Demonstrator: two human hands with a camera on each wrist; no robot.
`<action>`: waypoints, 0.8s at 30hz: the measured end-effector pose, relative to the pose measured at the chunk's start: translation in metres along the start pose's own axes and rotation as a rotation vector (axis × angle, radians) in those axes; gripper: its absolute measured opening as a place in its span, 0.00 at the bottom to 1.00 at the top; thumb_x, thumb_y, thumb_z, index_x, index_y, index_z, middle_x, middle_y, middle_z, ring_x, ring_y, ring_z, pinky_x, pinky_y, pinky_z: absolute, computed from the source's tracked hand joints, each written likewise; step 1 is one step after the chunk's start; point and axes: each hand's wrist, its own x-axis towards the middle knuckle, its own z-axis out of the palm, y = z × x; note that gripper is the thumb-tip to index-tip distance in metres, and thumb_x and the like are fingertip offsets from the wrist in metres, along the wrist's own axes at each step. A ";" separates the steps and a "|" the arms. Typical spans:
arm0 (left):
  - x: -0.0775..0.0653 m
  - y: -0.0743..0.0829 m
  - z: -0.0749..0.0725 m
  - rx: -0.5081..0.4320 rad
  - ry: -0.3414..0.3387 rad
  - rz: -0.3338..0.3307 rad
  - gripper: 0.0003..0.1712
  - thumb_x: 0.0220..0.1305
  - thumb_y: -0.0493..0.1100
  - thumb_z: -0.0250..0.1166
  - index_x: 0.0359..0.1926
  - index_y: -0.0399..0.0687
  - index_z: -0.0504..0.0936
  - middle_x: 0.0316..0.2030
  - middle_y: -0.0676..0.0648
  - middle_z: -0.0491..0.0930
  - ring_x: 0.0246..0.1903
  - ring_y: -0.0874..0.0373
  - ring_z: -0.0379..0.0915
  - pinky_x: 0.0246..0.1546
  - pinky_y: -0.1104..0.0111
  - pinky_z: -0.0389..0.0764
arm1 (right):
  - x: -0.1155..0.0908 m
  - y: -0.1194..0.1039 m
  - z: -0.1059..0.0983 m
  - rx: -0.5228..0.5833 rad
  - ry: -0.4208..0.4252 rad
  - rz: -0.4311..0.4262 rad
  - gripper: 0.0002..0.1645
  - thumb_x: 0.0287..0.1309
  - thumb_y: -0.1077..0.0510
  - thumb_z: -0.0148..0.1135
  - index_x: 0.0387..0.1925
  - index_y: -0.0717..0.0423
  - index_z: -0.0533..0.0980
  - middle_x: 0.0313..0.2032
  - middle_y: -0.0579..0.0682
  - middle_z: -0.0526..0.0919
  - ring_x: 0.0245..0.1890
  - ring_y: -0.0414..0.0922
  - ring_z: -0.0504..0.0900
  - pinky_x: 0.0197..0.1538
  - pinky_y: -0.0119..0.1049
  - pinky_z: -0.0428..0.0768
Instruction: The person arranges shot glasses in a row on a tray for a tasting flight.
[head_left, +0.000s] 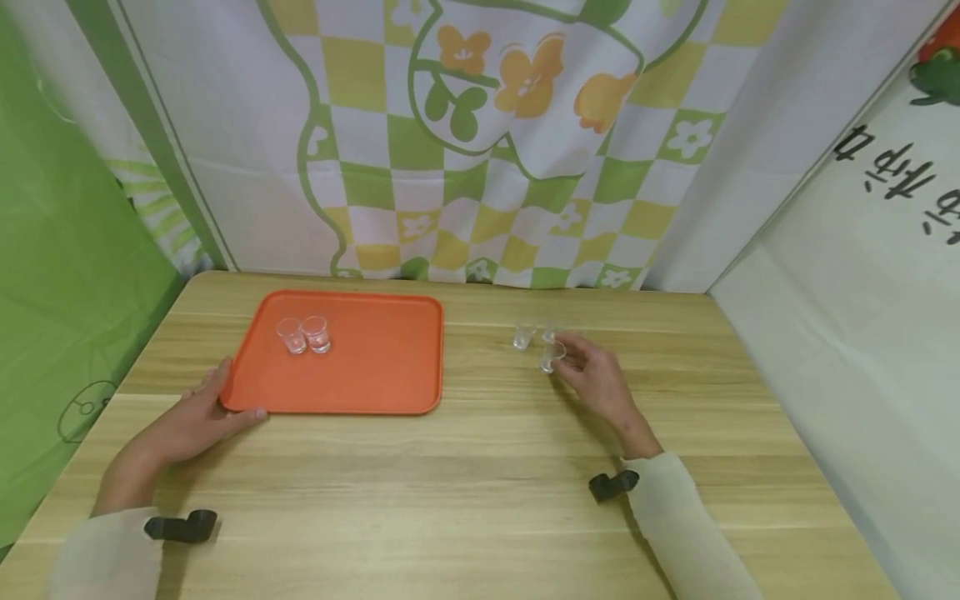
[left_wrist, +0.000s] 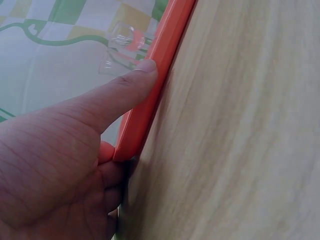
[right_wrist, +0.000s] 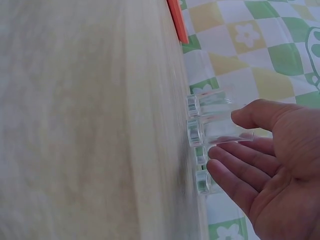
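My left hand point(head_left: 197, 421) holds the front-left corner of an orange tray point(head_left: 390, 375), its thumb point(left_wrist: 125, 90) along the front rim and its other fingers by the left side. Two clear shot glasses point(head_left: 317, 335) stand close together on the tray's left part. To the right of the tray, my right hand point(head_left: 596, 379) has its thumb and index finger around the rim of a clear shot glass point(right_wrist: 217, 130), whose base is at the tabletop. Several more shot glasses point(head_left: 522, 337) stand close by, some partly hidden by the fingers.
The wooden table point(head_left: 420, 500) reaches back to a green and yellow checked curtain point(head_left: 480, 192). A green cloth point(head_left: 67, 275) hangs at the left, and a white sheet with black writing point(head_left: 862, 292) at the right. Dark cameras point(head_left: 183, 527) sit at both wrists.
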 end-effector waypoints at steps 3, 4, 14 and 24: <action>0.000 -0.001 0.000 -0.002 0.000 0.002 0.62 0.73 0.62 0.60 0.80 0.40 0.25 0.76 0.22 0.29 0.71 0.16 0.28 0.61 0.22 0.41 | 0.000 0.001 0.000 0.003 0.001 0.008 0.28 0.66 0.69 0.67 0.65 0.73 0.71 0.56 0.68 0.81 0.55 0.61 0.84 0.52 0.37 0.84; 0.000 -0.001 0.000 -0.003 0.000 0.002 0.62 0.73 0.62 0.60 0.80 0.39 0.25 0.76 0.22 0.29 0.71 0.16 0.28 0.62 0.22 0.41 | 0.000 0.002 0.000 0.003 0.003 0.010 0.28 0.66 0.68 0.67 0.65 0.73 0.72 0.56 0.68 0.81 0.54 0.61 0.84 0.52 0.37 0.84; 0.000 -0.001 0.000 -0.012 -0.006 0.002 0.62 0.74 0.62 0.60 0.80 0.41 0.25 0.76 0.21 0.29 0.70 0.15 0.27 0.61 0.22 0.40 | 0.000 0.003 -0.001 -0.027 0.008 0.013 0.26 0.66 0.67 0.68 0.63 0.73 0.74 0.53 0.67 0.83 0.52 0.61 0.85 0.52 0.41 0.85; -0.001 0.003 0.000 -0.013 -0.002 0.005 0.62 0.73 0.62 0.61 0.80 0.40 0.25 0.76 0.22 0.30 0.70 0.15 0.27 0.64 0.23 0.37 | -0.001 0.002 -0.001 -0.018 0.006 0.025 0.25 0.67 0.65 0.68 0.62 0.71 0.75 0.52 0.65 0.84 0.52 0.60 0.85 0.52 0.40 0.85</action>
